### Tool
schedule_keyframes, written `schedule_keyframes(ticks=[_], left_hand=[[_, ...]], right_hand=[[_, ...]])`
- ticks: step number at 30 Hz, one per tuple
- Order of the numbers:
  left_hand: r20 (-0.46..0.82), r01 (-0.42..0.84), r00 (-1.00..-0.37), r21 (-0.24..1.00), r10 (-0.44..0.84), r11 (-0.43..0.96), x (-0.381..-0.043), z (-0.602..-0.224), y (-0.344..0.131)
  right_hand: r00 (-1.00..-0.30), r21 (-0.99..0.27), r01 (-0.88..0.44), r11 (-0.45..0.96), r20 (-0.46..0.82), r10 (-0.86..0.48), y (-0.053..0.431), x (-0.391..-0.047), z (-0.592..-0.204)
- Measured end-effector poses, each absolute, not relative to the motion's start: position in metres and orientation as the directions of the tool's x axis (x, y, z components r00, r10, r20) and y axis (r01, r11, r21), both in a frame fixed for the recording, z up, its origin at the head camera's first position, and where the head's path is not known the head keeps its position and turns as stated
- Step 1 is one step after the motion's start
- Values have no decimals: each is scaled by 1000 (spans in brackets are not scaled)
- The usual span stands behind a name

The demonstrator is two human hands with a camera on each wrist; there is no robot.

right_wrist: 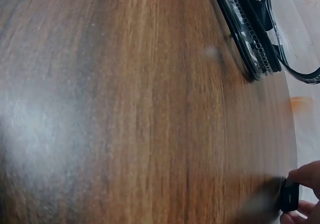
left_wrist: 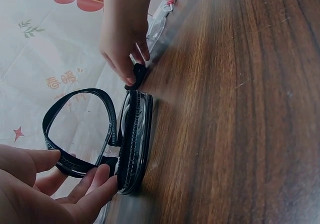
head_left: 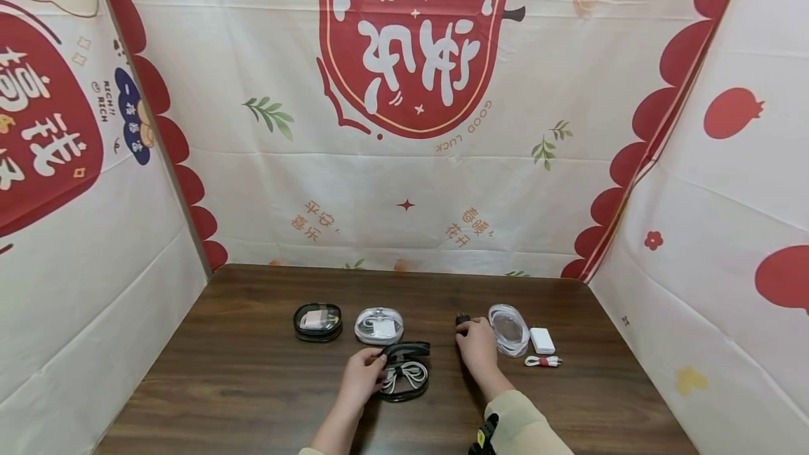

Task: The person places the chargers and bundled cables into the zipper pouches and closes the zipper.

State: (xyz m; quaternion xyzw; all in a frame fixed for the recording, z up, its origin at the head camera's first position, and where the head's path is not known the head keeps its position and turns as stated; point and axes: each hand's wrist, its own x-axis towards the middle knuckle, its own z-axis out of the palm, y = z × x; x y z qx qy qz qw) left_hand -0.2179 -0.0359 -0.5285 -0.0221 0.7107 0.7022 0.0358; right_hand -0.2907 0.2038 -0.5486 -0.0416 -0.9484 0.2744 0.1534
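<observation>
My left hand [head_left: 363,376] grips the edge of a clear oval zip case with black trim [head_left: 404,397]. Its lid [left_wrist: 75,97] is raised and the thumb and fingers hold it at the hinge side. Inside lies a coiled pale cable [head_left: 412,373] bound with a black tie. To the right, my right hand [head_left: 478,347] pinches a small black charger block [right_wrist: 289,195] between thumb and fingers, low over the table. In the left wrist view that hand appears just beyond the case.
Behind stand a closed black-trimmed case [head_left: 318,322] with a pinkish charger and a white-trimmed case [head_left: 379,327]. Right of my right hand are another white-trimmed clear case [head_left: 508,331], a white charger [head_left: 541,340] and a white cable with a red tie [head_left: 542,361]. Printed cloth surrounds the table [head_left: 253,385].
</observation>
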Motion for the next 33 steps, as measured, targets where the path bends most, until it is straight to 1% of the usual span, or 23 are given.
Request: schedule_keyframes(ticks=[3,7,11,15,22,33], left_hand=[[-82,-82,-996,997,22,12,-219,-530,-35],[-87,-87,-996,996,23,6,-220,-531,-35],[-96,-96,-995,995,19,-2,-221,-531,-35],[-102,-102,-995,995,9,-1,-221,-532,-36],[-100,-100,-995,995,4,-3,-221,-533,-37],[-102,-102,-995,995,2,4,-222,-533,-37]], right_hand=[[-937,-525,-29,851,311,159,207,-293,-551],[-924,-539,-24,842,334,188,211,-296,-554],[-918,-598,-7,802,322,233,214,-296,-554],[-926,-671,-22,741,294,239,215,-288,-553],[-938,-747,-86,659,283,199,215,-274,-552],[-967,-806,-139,576,237,98,217,-250,-542]])
